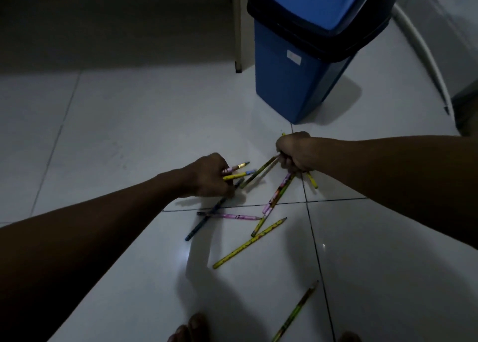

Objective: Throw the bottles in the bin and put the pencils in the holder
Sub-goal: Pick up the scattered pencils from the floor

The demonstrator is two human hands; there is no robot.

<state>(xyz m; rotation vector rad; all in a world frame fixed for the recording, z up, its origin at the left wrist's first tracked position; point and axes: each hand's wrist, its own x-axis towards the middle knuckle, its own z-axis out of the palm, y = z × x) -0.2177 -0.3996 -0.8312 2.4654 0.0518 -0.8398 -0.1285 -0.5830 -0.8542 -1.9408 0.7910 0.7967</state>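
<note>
Several pencils lie scattered on the white tiled floor. My left hand (pixel 210 174) is closed around a few of them, their ends sticking out to the right. My right hand (pixel 294 151) grips other pencils, with a yellow one (pixel 311 180) poking out below it. Loose on the floor are a blue pencil (pixel 207 217), a pink pencil (pixel 232 216), a long yellow pencil (pixel 249 243) and a green pencil (pixel 294 313) near the bottom. The blue bin (pixel 292 77) with a dark swing lid stands just beyond my right hand. No bottles or holder are in view.
A white furniture leg (pixel 238 31) stands left of the bin. A curved white tube (pixel 429 57) runs along the right. My toes (pixel 191 328) show at the bottom edge. The room is dim.
</note>
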